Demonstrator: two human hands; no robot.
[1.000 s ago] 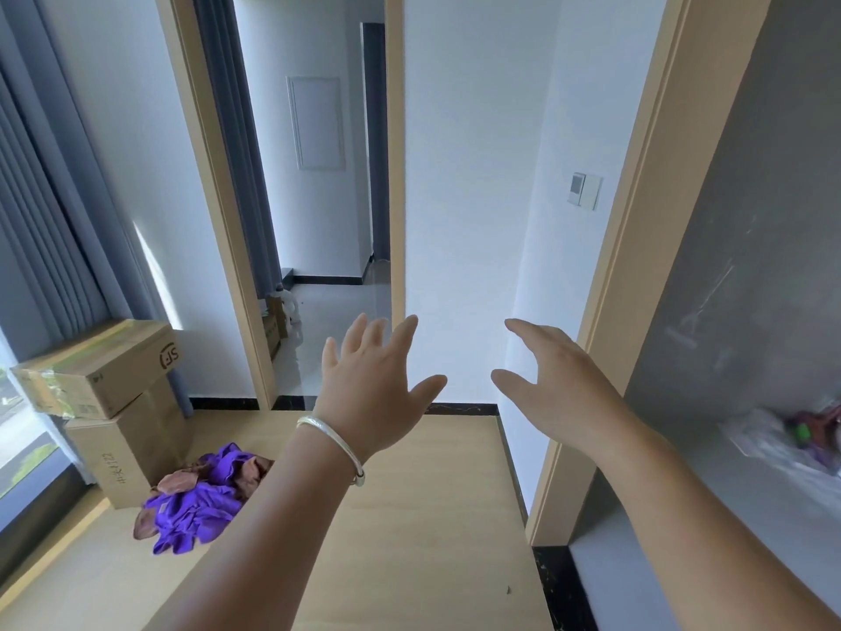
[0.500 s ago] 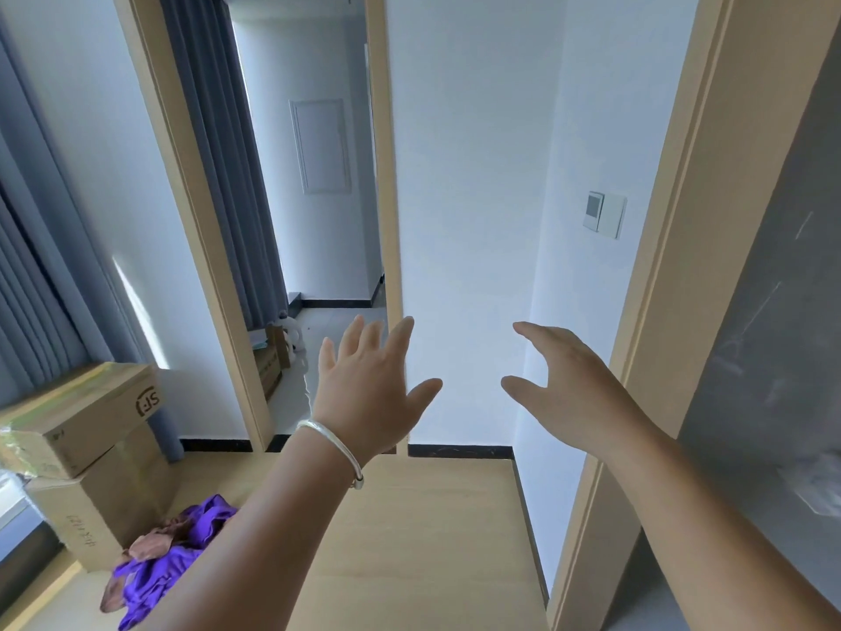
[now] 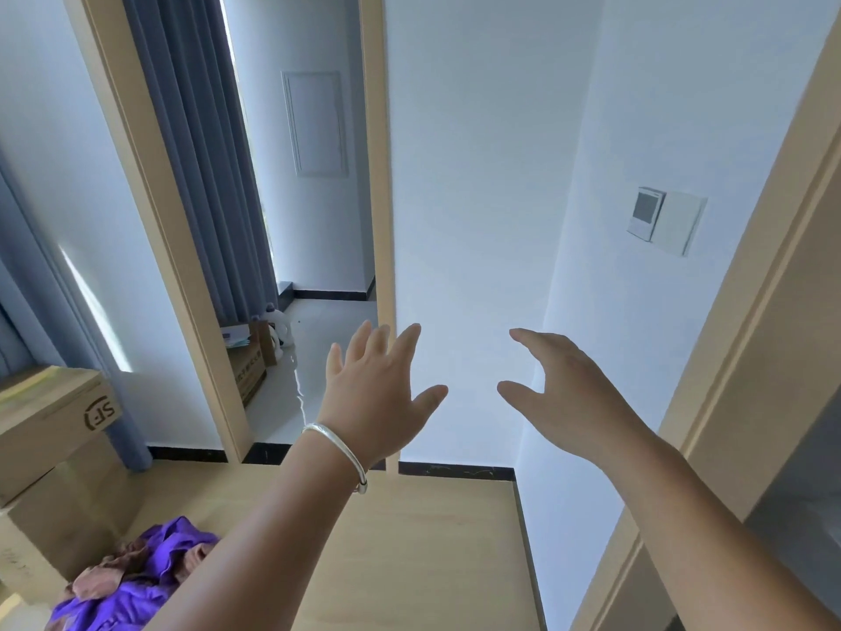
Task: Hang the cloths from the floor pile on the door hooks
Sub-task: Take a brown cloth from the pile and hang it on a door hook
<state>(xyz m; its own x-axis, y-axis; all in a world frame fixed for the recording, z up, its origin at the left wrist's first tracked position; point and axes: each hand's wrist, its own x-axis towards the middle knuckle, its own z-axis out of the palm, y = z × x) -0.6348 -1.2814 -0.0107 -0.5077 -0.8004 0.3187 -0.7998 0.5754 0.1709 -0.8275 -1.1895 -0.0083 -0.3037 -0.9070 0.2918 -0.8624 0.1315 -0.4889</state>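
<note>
A light wooden floor (image 3: 409,553) runs up to a white wall (image 3: 468,220) edged at its foot with a dark skirting strip (image 3: 455,471). Both hands are raised in front of that wall, well apart from each other and holding nothing: the left hand (image 3: 377,393), with a silver bangle (image 3: 339,448) on its wrist, has its fingers straight and spread, and the right hand (image 3: 564,398) is relaxed with fingers loosely extended. The pile of cloths (image 3: 136,571), purple and brown, lies on the floor at lower left, just beside two stacked cardboard boxes (image 3: 50,448). Grey-blue curtains (image 3: 191,152) hang by a pale wooden door frame (image 3: 150,211) that opens onto a room with a glossy tiled floor (image 3: 314,357), where another box (image 3: 245,366) stands. A wall panel with a small screen (image 3: 664,220) is fixed on the right-hand wall, next to a second wooden frame (image 3: 751,334)
</note>
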